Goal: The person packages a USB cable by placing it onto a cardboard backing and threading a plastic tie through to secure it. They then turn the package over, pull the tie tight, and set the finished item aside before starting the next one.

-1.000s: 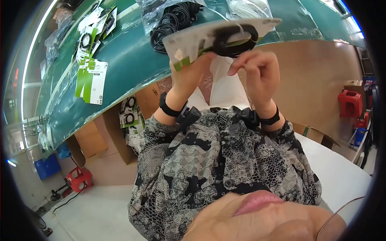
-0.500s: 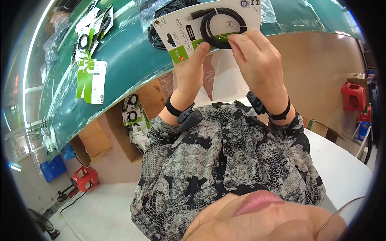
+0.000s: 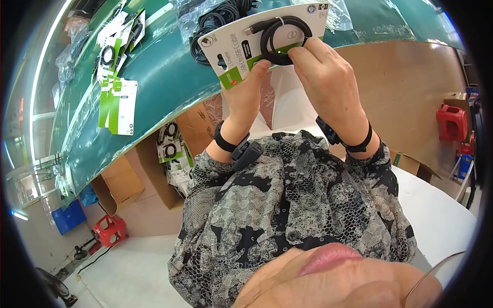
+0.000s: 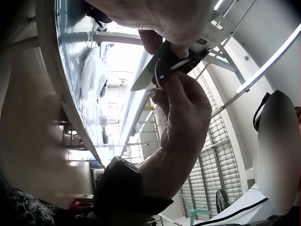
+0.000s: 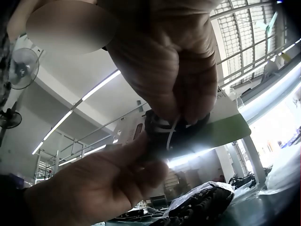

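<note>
In the head view my left hand (image 3: 243, 97) grips the lower left part of a printed white and green card (image 3: 232, 45), thumb on its front. A black USB-C cable (image 3: 267, 43) lies coiled on the card, with a white tie round the coil's top. My right hand (image 3: 331, 77) is at the coil's lower right, thumb and finger pinching a thin white tie (image 5: 170, 136), which runs across the coil from the fingertips in the right wrist view. Part of the coil is hidden behind those fingers. The card is held up above the table's near edge.
Several carded cables (image 3: 115, 102) lie piled on the green table (image 3: 159, 72) at left. Bundled black cables (image 3: 223, 20) and clear plastic bags (image 3: 336, 18) sit behind the card. Below the table's edge stands a cardboard box (image 3: 154, 174) of carded cables. Red stools (image 3: 452, 123) are at the sides.
The card has turned from nearly edge-on to face the head camera, then tipped slightly. My right hand, earlier apart from the coil with bent fingers, has come to the coil and pinches the tie.
</note>
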The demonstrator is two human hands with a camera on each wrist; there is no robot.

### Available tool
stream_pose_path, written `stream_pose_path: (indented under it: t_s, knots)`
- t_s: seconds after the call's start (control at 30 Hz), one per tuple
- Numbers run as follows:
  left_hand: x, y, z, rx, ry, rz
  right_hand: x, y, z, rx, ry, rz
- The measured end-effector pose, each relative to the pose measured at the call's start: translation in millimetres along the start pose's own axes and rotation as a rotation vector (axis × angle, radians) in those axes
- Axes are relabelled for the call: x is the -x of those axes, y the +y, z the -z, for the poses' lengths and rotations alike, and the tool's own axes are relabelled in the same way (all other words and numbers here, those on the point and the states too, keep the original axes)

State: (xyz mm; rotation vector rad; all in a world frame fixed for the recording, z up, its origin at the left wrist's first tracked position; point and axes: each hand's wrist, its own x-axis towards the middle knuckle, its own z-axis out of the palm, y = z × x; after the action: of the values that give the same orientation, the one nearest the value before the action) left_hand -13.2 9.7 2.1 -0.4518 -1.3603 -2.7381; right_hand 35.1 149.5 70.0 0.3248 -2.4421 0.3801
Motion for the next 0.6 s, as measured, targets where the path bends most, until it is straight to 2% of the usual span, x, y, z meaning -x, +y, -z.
stream_pose_path:
  t_s: [0.27,0.37,0.4,0.5,0.53,0.6]
  knots:
    - [7,2,2,-0.449,-0.021,-0.030,2,-5,-1,-0.015,0.008,-0.021]
    - [2,6,1,-0.782,-0.232,-0.614,4,-7,4,-0.116,-0.033,-0.102]
    - [-1,7,1,-0.781,-0.227,-0.616,5,-5,1,-0.115,-0.035,-0.097]
    - [-7,13,0,-0.759,-0.349,-0.879,13,-2,-13,-0.365,0.186,-0.093]
    - [-8,13,0,-0.758,-0.340,-0.880,15,-1,-15,-0.365,0.180,-0.087]
    - [-8,12,2,-0.817,-0.370,-0.920,20,1,-16,-0.606,0.129,-0.285]
